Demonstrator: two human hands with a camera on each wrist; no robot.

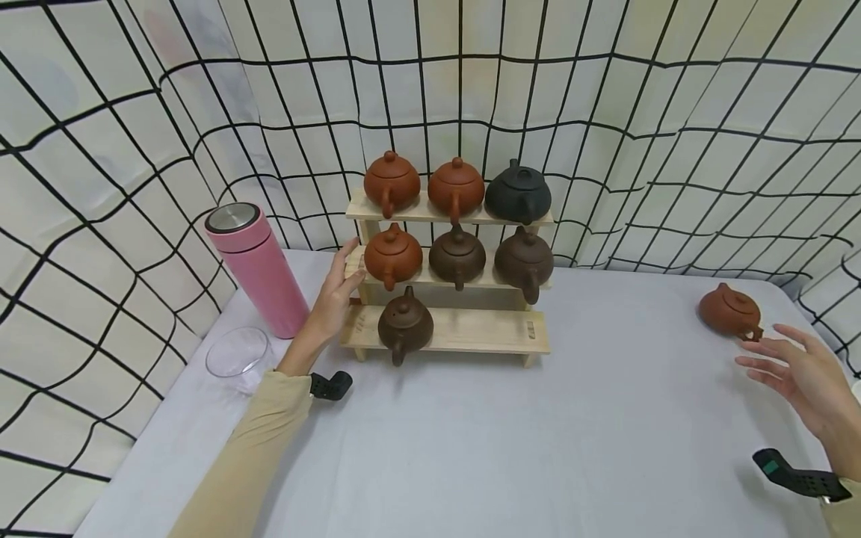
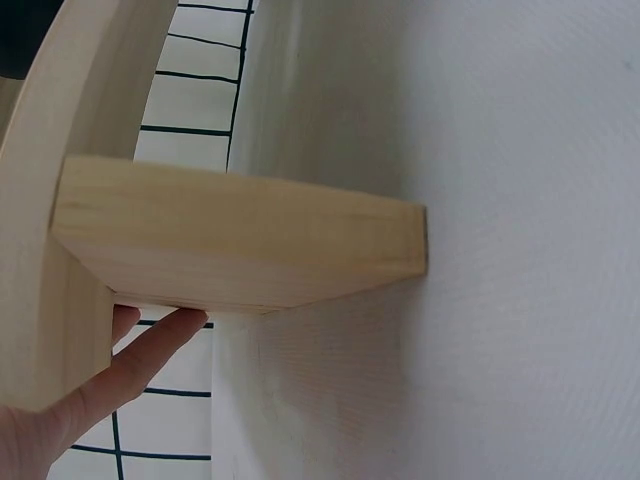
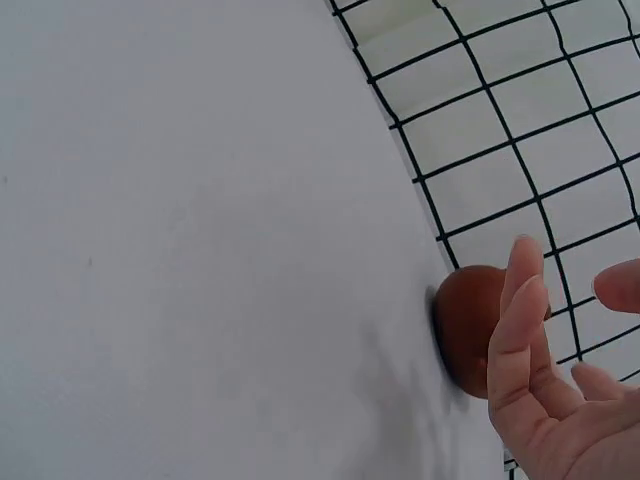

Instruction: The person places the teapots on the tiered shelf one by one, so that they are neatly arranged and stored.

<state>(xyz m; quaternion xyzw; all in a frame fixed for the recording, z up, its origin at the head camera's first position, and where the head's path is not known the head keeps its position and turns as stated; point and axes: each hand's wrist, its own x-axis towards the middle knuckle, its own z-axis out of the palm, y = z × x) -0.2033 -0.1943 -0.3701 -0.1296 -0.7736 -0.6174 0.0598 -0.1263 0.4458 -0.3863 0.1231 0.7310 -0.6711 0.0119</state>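
Observation:
At the left end of a three-tier wooden display rack (image 1: 484,329), my left hand (image 1: 331,295) holds the middle tier's side. Its fingers lie against a wooden upright (image 2: 240,235) in the left wrist view; the thumb is hidden there. Far right on the table, my right hand (image 1: 800,373) is beside a reddish-brown teapot (image 1: 729,310), fingers spread and slightly bent near its handle. In the right wrist view that teapot (image 3: 465,325) is partly behind the fingers, not gripped. A dark brown teapot (image 1: 406,326) stands at the left of the bottom tier.
Three teapots, including a black one (image 1: 518,193), line the top tier; three more, including an orange one (image 1: 393,255), fill the middle. A pink flask (image 1: 258,273) and a clear glass bowl (image 1: 238,355) stand left on the white tablecloth (image 1: 471,448). Black wire mesh (image 1: 605,134) surrounds the table.

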